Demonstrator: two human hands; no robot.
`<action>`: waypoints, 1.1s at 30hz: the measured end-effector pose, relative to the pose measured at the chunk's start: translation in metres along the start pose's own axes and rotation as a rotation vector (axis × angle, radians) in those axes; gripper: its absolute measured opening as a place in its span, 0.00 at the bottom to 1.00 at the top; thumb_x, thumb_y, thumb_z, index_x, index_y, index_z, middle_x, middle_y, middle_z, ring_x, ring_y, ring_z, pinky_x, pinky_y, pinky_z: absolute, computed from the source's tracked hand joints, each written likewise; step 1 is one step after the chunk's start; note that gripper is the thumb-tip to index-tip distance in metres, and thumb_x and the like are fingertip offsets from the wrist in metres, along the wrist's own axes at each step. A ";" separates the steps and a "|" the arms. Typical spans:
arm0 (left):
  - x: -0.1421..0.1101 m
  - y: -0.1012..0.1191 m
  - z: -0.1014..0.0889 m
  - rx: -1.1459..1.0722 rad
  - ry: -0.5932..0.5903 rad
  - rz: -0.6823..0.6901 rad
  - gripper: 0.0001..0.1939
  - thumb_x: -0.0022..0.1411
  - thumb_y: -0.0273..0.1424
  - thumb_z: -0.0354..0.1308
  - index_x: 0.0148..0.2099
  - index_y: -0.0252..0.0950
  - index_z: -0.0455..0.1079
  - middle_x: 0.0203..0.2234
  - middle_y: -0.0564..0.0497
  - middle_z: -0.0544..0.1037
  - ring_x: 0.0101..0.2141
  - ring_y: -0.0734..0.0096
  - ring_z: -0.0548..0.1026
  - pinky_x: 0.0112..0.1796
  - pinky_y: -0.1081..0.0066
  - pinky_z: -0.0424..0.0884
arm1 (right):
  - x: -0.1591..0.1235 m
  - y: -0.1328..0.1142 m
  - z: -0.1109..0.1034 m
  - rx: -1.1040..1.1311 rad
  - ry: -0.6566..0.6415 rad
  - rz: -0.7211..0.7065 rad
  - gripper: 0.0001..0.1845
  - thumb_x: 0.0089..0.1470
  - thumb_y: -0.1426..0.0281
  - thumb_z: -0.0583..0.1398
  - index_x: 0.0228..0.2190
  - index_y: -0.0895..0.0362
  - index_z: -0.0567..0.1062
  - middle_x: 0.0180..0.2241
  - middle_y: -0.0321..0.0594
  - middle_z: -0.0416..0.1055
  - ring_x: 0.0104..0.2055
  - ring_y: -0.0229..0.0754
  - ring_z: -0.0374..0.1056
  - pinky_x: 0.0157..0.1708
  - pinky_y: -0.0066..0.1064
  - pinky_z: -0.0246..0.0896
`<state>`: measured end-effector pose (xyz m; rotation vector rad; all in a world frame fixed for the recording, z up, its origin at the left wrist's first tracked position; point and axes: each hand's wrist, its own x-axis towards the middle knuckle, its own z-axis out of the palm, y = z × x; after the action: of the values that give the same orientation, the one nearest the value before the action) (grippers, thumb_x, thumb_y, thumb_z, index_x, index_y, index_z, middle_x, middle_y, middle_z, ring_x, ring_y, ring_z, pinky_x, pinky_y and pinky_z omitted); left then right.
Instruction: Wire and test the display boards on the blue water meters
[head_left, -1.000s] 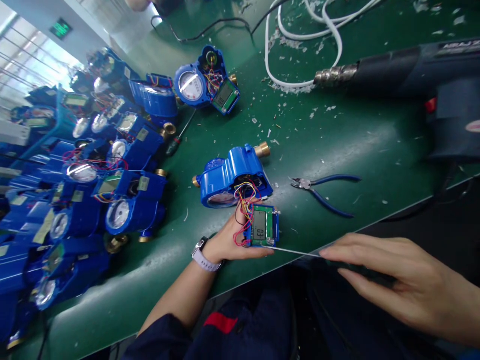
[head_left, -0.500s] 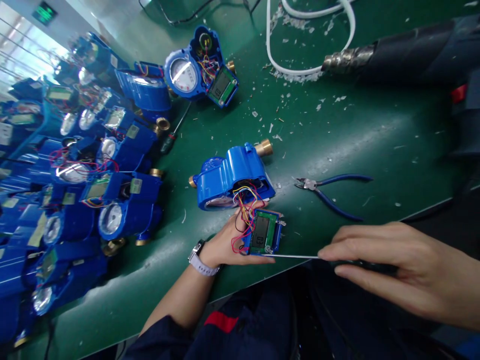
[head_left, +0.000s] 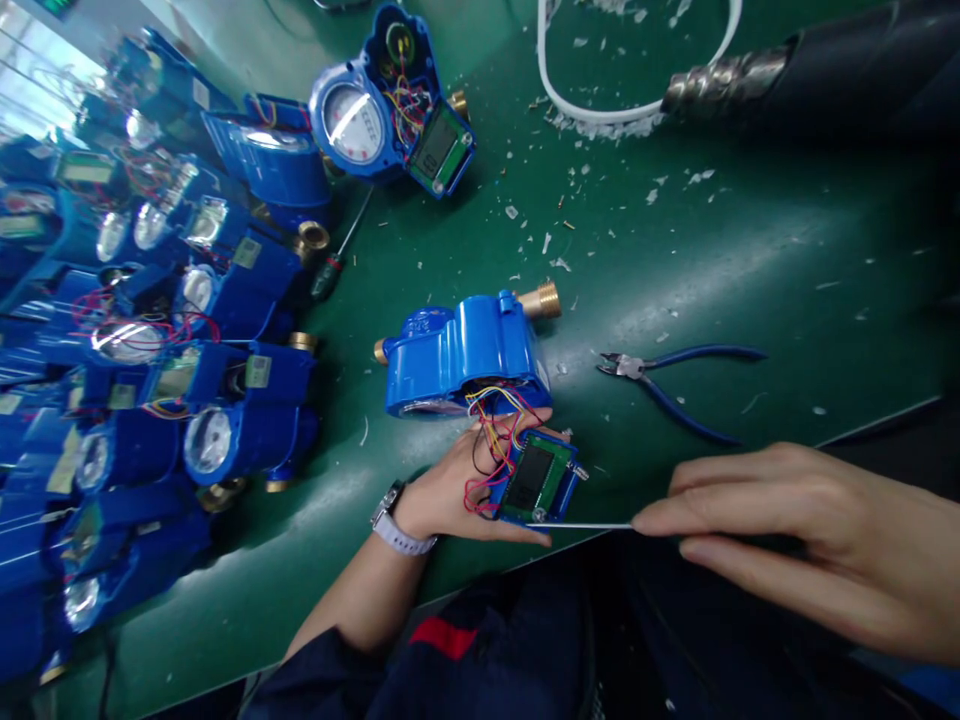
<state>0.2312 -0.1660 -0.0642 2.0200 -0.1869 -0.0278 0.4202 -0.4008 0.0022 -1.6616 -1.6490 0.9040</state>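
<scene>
My left hand (head_left: 447, 492) is closed around a small display module (head_left: 559, 490), a green circuit board with an LCD in a blue frame. Coloured wires (head_left: 491, 440) run from it into an opened blue water meter (head_left: 480, 345), which lies on its side just beyond the fingers. In my right hand (head_left: 802, 540) is a screwdriver (head_left: 589, 526); its thin shaft points left and the tip meets the module's near edge, by a corner screw. The screwdriver's handle is hidden in my palm.
Blue-handled cutting pliers (head_left: 634, 368) lie right of the meter. Behind are another opened meter (head_left: 356, 130), a second screwdriver (head_left: 330, 270) and a heat gun (head_left: 750, 80) with a white cable (head_left: 541, 60). Many blue meters (head_left: 247, 290) crowd the left. White scraps litter the green table (head_left: 675, 270).
The display module has tilted slightly and shifted a little right and nearer to me, with the screwdriver tip still at its edge. My view has also shifted slightly.
</scene>
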 end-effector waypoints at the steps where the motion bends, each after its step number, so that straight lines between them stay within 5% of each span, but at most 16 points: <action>1: 0.001 0.000 0.000 -0.031 0.003 0.009 0.56 0.46 0.40 0.74 0.69 0.42 0.44 0.58 0.36 0.69 0.60 0.46 0.67 0.61 0.46 0.59 | 0.001 0.000 0.000 0.001 0.004 0.000 0.18 0.67 0.66 0.51 0.55 0.37 0.70 0.36 0.33 0.77 0.35 0.36 0.74 0.29 0.25 0.70; 7: 0.001 -0.002 0.003 -0.201 0.056 0.015 0.51 0.46 0.41 0.74 0.66 0.43 0.51 0.60 0.37 0.67 0.59 0.49 0.69 0.59 0.49 0.63 | 0.000 0.001 0.002 0.020 0.004 0.018 0.19 0.67 0.66 0.52 0.55 0.37 0.70 0.35 0.32 0.77 0.34 0.36 0.74 0.29 0.25 0.70; 21: 0.002 -0.008 0.010 -0.098 0.084 -0.007 0.47 0.44 0.40 0.75 0.63 0.42 0.58 0.56 0.41 0.73 0.54 0.52 0.73 0.55 0.53 0.69 | -0.008 -0.003 0.007 -0.036 0.052 0.019 0.18 0.65 0.69 0.52 0.50 0.40 0.74 0.37 0.35 0.76 0.32 0.36 0.73 0.25 0.28 0.66; 27: 0.008 0.001 0.006 -0.141 0.092 0.045 0.45 0.46 0.38 0.74 0.62 0.43 0.55 0.54 0.40 0.74 0.53 0.54 0.74 0.54 0.54 0.70 | -0.007 -0.001 0.004 -0.013 0.014 0.053 0.18 0.65 0.68 0.53 0.51 0.41 0.74 0.37 0.36 0.77 0.36 0.37 0.74 0.31 0.26 0.69; 33: 0.008 -0.002 0.005 -0.148 0.086 0.057 0.45 0.47 0.37 0.74 0.63 0.43 0.54 0.54 0.40 0.74 0.54 0.54 0.74 0.56 0.55 0.68 | 0.003 -0.006 0.003 -0.006 0.008 0.027 0.16 0.63 0.71 0.54 0.49 0.45 0.75 0.33 0.34 0.75 0.30 0.35 0.73 0.27 0.25 0.65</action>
<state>0.2391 -0.1709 -0.0679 1.8638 -0.1821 0.0788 0.4137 -0.3978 0.0053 -1.6931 -1.6287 0.9053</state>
